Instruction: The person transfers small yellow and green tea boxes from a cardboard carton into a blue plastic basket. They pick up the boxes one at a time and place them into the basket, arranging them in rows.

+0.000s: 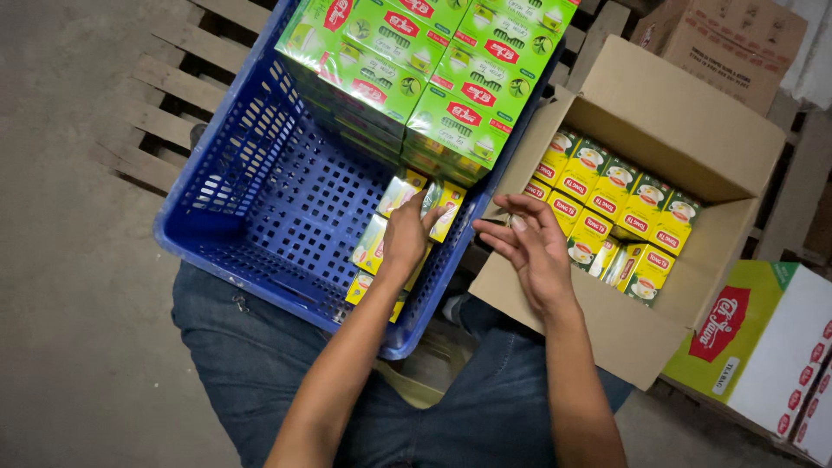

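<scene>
Against the blue crate's (251,165) near right wall, the left hand (406,236) presses yellow tea cartons (374,244) flat; right hand (530,247) hovers spread, empty. Light, crushable cartons look best gripped by their long sides.

Lighting, as I read it from the head camera: dim, even indoor light, no single source in view. Brightest around the blue crate (260,182); the green boxes (433,69) stacked at its far end look saturated, with faint sheen on their wrap. Soft shadow under the crate's near rim. Floor left of the crate dull grey. Mild motion blur on my right hand (533,251), right of the crate. Frame corners darken and soften.
</scene>
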